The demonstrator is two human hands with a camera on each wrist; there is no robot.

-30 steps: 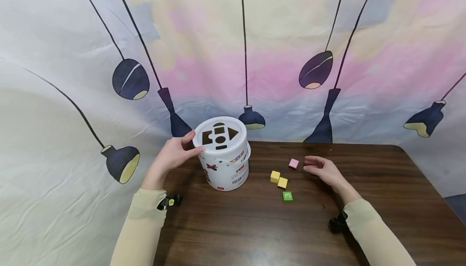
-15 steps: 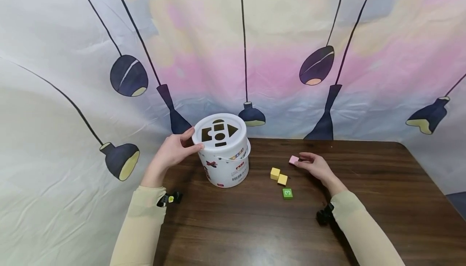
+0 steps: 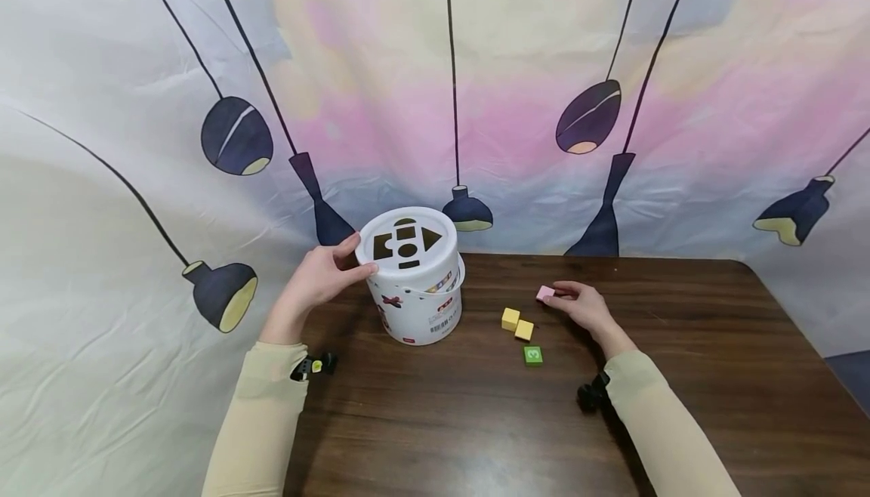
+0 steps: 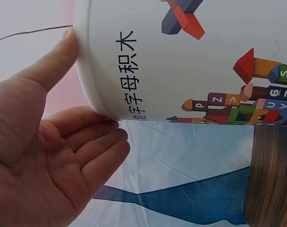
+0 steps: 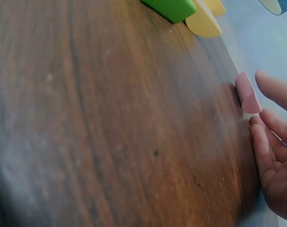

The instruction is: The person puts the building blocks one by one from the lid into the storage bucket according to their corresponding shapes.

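Note:
A white lidded toy-block bucket (image 3: 418,308) stands upright on the table, its lid cut with shaped holes. My left hand (image 3: 322,276) holds it at the lid's rim, thumb and fingers spread to either side; the left wrist view shows the thumb on the rim and the other fingers loosely bent. At the right, my right hand (image 3: 583,307) is at a small pink block (image 3: 545,294) lying on the table. In the right wrist view a gap shows between the thumb (image 5: 272,87) and this block, while the fingertips are at its near end.
Two yellow blocks, one cube-like (image 3: 510,319) and one flatter (image 3: 524,330), lie between the bucket and the right hand. A green block (image 3: 533,356) marked 3 lies nearer. Behind the brown wooden table (image 3: 435,421) hangs a lamp-patterned cloth (image 3: 530,112).
My right hand has moved left to the pink block, thumb and fingers coming to its right side. The block keeps its place among the others. My left hand stays on the bucket.

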